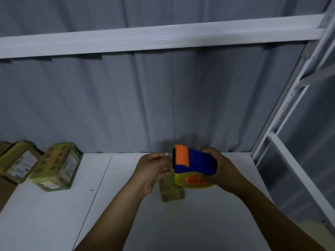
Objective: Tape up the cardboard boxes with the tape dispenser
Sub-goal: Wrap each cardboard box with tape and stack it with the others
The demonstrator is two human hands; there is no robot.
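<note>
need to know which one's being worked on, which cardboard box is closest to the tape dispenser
The small cardboard box alone mid-table, directly below the tape dispenser. The labelled boxes sit far off at the left.

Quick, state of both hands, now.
Right hand: grips the blue and orange plastic tape dispenser.
Left hand: fingertips at the dispenser's orange front; a grip cannot be told.

Grey curtain (108,105) behind white shelf (54,214)
</note>
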